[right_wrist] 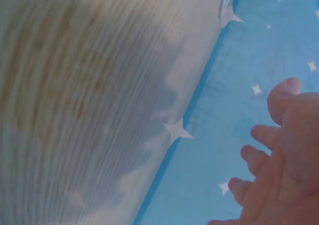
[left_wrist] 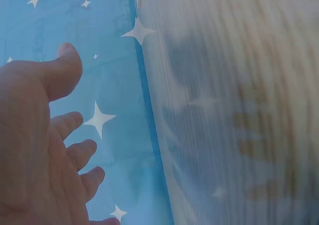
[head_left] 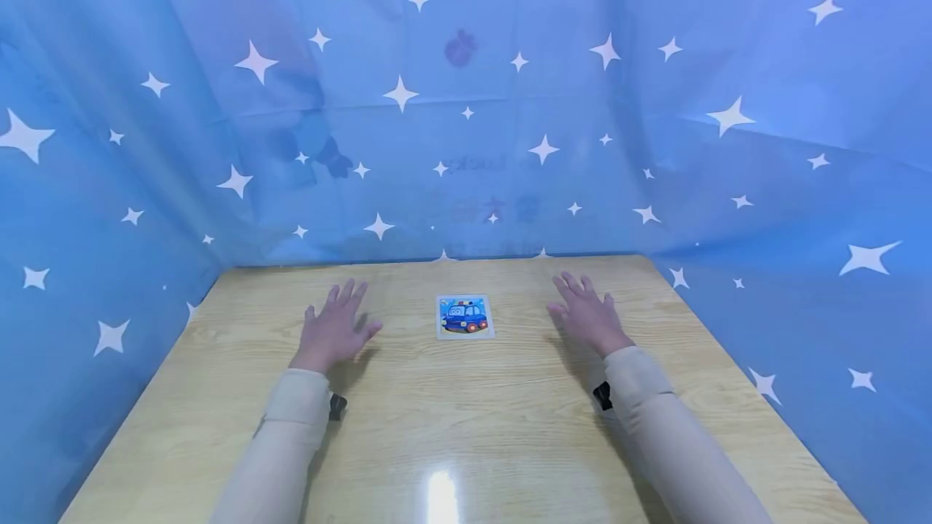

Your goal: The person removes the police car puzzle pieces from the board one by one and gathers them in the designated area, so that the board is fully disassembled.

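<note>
Wooden table (head_left: 466,403) beneath pale-bordered blue-car picture (head_left: 465,318)

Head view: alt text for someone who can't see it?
A person's left hand and right hand, fingers spread, flank a square picture of a blue cartoon car on a wood-grain table. Neither hand touches the picture. Blue cloth with white stars hangs behind and at both sides.

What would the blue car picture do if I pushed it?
The car picture would probably slide, not roll: its wheels are just part of the picture. The table shows a bright reflection, so it may be smooth enough for easy sliding. It probably won't tip over, because it already lies flat.
</note>
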{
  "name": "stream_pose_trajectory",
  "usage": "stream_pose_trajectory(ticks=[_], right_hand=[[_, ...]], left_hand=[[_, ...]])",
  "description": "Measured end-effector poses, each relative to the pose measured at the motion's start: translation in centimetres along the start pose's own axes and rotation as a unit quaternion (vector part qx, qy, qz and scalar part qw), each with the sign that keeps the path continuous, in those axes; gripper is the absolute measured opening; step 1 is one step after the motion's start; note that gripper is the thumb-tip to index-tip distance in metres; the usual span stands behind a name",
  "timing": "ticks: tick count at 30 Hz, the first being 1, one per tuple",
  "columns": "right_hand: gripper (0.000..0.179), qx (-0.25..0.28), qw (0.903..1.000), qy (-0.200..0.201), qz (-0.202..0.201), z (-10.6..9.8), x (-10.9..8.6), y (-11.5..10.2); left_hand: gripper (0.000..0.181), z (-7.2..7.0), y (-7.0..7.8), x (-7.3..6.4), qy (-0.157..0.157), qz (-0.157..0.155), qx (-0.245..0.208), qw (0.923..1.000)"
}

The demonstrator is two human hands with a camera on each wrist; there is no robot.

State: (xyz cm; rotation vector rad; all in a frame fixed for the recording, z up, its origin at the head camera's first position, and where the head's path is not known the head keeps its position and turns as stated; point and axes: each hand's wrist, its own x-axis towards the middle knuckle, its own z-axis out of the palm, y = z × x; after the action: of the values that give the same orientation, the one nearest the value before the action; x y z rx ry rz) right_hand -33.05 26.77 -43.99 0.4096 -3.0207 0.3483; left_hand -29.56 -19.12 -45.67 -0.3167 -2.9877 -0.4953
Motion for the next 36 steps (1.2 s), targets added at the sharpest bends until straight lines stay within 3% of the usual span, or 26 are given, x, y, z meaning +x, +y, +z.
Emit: stream_pose_trajectory(ticks=[16,26,36], right_hand=[[0.065,0.042,0.9986,-0.016,-0.027,1.7,0.8,-3.1],[0.064,0.039,0.9975,-0.029,-0.051,2.2,1.6,-5.0],[0.064,0.038,0.9974,-0.038,-0.049,2.5,2.2,-6.0]], left_hand=[[0.078,1.3,1.5,0.6,-0.002,0.023,-0.012,0.9997],[0.077,1.5,2.6,1.4,-0.003,0.032,-0.012,0.9994],[0.076,1.7,3.8,1.8,-0.018,0.041,-0.018,0.9988]])
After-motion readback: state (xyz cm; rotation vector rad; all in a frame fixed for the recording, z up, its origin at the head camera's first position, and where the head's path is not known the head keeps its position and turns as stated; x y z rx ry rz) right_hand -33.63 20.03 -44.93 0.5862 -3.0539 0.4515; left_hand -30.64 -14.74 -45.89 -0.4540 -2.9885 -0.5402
